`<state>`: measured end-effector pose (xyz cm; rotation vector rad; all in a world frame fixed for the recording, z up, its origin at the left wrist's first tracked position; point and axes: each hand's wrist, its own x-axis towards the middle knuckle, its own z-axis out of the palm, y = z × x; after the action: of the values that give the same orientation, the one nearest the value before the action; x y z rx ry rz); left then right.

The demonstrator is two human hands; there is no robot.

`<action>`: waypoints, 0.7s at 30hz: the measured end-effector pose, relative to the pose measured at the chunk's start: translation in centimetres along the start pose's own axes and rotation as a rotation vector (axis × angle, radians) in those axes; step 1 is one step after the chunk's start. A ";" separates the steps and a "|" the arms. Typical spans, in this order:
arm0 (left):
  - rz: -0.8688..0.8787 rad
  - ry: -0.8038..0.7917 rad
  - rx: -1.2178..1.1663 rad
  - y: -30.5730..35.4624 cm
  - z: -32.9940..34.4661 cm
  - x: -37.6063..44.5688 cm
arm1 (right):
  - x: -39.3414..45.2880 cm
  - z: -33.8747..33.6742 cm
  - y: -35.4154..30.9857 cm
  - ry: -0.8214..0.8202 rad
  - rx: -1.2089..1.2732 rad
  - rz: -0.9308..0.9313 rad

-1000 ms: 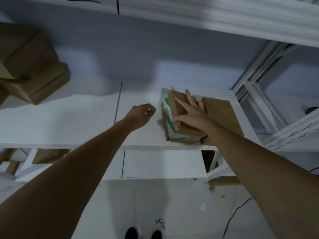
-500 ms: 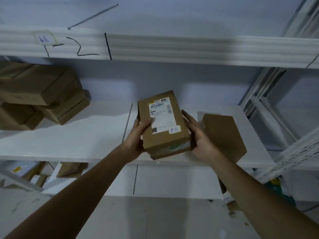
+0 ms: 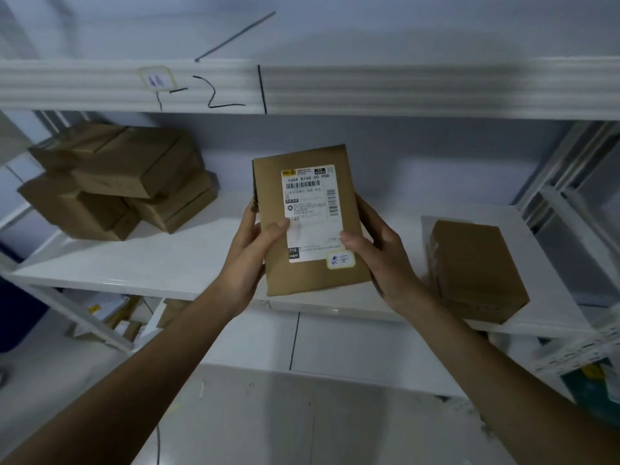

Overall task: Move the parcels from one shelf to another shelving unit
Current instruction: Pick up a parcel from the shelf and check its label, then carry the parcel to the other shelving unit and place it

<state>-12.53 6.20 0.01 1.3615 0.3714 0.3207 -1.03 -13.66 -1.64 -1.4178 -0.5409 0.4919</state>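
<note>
A dim storeroom lies ahead of you, with a white metal shelving unit against a pale wall; the front edge of the upper shelf (image 3: 369,92) carries a small sticker and hand-drawn marks. The middle shelf (image 3: 151,260) is the one at your working height. You hold a brown cardboard parcel (image 3: 312,273) up in front of that shelf, lifted clear of its surface, its labelled face turned toward you. Your left hand (image 3: 248,256) grips the parcel's left edge, thumb pressed on the front at the edge of the white shipping label (image 3: 310,213), the fingers wrapped behind. Your right hand (image 3: 382,260) clasps the right edge the same way, thumb lying on the lower right part of the label, just above a small handwritten sticker (image 3: 341,260). The label shows barcodes and printed text, with "160A B748 00 PDD" readable along the top.

To your right, a second brown box (image 3: 476,270) lies flat on the middle shelf near its front edge, well apart from the parcel you hold. At the left end of the same shelf a stack of cardboard boxes (image 3: 117,179) is piled unevenly, some tilted. Below, the lower shelf (image 3: 110,317) holds more packages, too dark to tell apart. A second rack (image 3: 570,182) stands at the far right
</note>
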 end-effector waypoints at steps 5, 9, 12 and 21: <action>0.023 0.049 0.013 1.7 -5.8 -3.1 | 0.0 6.1 -0.8 -0.058 -0.085 -0.039; 0.070 0.126 0.015 2.7 -11.9 -5.9 | 0.0 12.6 -0.4 -0.095 -0.084 -0.050; 0.095 0.189 0.012 3.3 -17.0 -8.0 | -0.2 18.1 -0.3 -0.125 -0.087 -0.062; 0.280 0.215 -0.010 12.3 -34.3 -12.7 | 1.2 39.2 -5.2 -0.123 -0.094 -0.277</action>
<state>-39.08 33.30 7.29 1.3743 0.3558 0.7043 -24.36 17.22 6.46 -1.3809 -0.8555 0.3360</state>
